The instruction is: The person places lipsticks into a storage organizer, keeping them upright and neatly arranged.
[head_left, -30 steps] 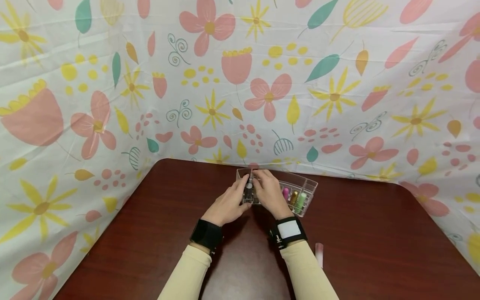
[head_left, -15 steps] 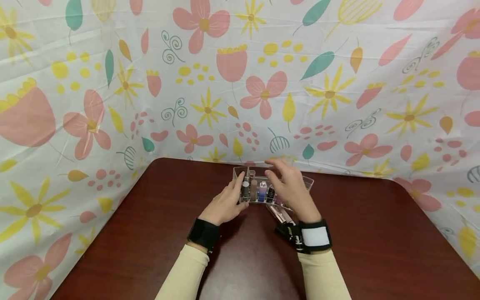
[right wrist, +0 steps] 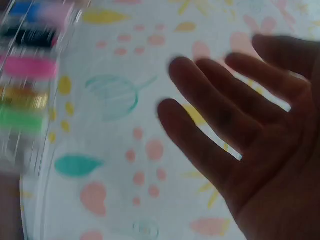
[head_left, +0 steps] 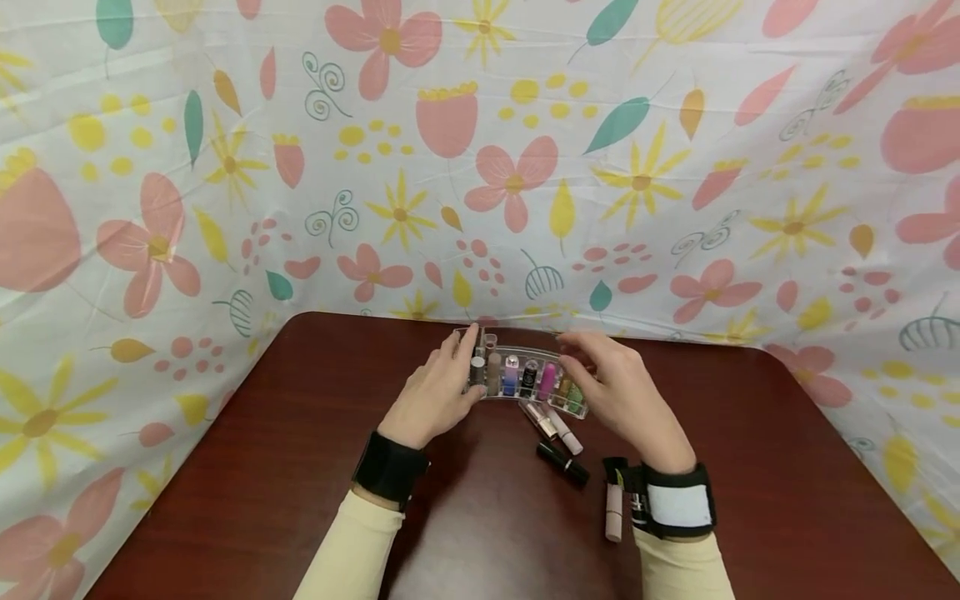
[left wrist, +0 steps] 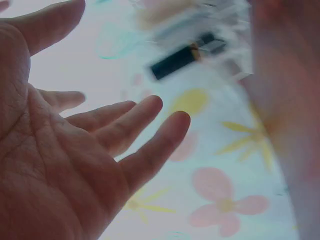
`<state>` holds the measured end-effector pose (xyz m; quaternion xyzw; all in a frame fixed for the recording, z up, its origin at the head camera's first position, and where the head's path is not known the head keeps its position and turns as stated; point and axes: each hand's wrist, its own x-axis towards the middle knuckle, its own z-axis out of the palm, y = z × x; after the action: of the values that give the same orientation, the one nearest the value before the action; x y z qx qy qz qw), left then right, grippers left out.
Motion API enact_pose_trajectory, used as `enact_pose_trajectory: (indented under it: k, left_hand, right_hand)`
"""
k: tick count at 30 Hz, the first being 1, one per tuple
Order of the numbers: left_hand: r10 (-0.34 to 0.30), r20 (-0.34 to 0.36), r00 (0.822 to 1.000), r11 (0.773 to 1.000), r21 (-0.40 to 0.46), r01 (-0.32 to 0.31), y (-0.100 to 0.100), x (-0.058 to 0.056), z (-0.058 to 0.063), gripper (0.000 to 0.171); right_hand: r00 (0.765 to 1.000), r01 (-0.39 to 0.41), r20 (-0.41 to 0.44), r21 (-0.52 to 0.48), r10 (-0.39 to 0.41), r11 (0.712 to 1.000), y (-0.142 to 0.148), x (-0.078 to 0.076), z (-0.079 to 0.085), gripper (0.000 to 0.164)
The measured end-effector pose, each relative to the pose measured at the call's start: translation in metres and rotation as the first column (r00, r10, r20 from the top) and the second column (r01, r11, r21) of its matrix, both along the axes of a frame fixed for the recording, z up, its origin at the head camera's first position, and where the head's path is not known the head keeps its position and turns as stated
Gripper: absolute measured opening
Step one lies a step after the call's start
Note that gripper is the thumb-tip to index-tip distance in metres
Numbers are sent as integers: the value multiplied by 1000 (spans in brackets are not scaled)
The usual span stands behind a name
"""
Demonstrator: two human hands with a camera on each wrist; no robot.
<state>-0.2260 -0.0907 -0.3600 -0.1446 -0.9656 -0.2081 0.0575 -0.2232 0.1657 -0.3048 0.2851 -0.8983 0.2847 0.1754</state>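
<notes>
A clear plastic lipstick organizer [head_left: 517,354] stands near the table's back edge. In its row of slots are several tubes, among them a blue-and-lilac lipstick [head_left: 511,377], a black one [head_left: 528,379], a magenta one [head_left: 548,381] and a green one [right wrist: 21,120]. My left hand [head_left: 431,392] lies at the organizer's left end with fingers extended; the left wrist view shows its palm bare. By the right end is my right hand [head_left: 626,392], its fingers slightly bent and holding nothing. The head view does not settle whether either hand touches the plastic.
In front of the organizer lie a pale pink tube [head_left: 564,432], a gold-banded tube [head_left: 538,419] and a black tube [head_left: 562,463]. Another pale pink tube [head_left: 613,512] lies beside the right wristband. A flower-patterned cloth [head_left: 510,167] hangs behind the dark red table [head_left: 480,533].
My right hand has moved from the organizer's left part across to its right end, uncovering the middle tubes and those lying in front. My left hand stays by the left end.
</notes>
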Motion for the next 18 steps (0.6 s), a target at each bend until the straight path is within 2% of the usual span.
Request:
enact_pose_trajectory:
  k: [3, 5, 7, 9, 11, 14, 16, 18]
  left_hand:
    - [-43, -97, 994, 997, -73, 36, 15, 12, 15, 77]
    - [-100, -164, 981, 988, -137, 78, 28, 22, 21, 66]
    - [-173, -214, 961, 971, -200, 130, 45, 33, 24, 55]
    - [-266, -246, 932, 945, -258, 201, 63, 45, 23, 45]
    - [-363, -251, 897, 910, -304, 283, 82, 56, 21, 37]
    - [-484, -236, 843, 844, -379, 379, 106, 69, 11, 29]
    - [-541, -202, 816, 798, -429, 423, 116, 76, 3, 26]
    - [-578, -162, 800, 757, -472, 451, 123, 81, -5, 25]
  right_hand:
    - [992, 1, 125, 103, -14, 995, 17, 3, -3, 27]
    - [976, -20, 219, 178, -19, 984, 28, 3, -7, 25]
    - [952, -49, 305, 247, -30, 968, 40, 3, -12, 23]
    - [922, -94, 387, 300, -31, 949, 51, 3, -18, 22]
    - [881, -137, 472, 330, -37, 934, 59, 2, -25, 21]
    - [806, -185, 590, 314, -39, 931, 67, 0, -37, 21]
    - [744, -195, 667, 275, -41, 941, 68, -1, -45, 22]
    - [699, -204, 715, 245, -34, 948, 68, -1, -53, 22]
